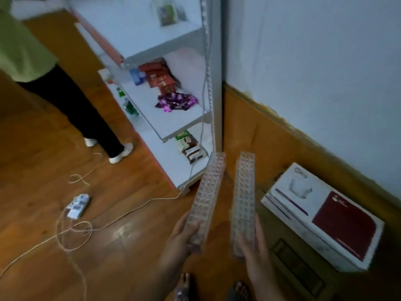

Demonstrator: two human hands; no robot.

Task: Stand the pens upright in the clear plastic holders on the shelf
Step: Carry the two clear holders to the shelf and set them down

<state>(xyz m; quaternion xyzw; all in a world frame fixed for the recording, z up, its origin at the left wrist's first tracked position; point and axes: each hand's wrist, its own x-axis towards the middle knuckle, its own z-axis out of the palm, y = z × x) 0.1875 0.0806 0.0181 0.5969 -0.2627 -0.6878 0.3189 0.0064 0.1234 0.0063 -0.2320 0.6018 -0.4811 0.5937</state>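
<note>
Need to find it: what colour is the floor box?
The box is white with a dark red panel; head view.

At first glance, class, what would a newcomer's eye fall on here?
At lower centre, the left hand grips the left holder and the right hand the right holder, both clear. Behind stands a white shelf with bright packets; a white box lies on the floor at right.
</note>
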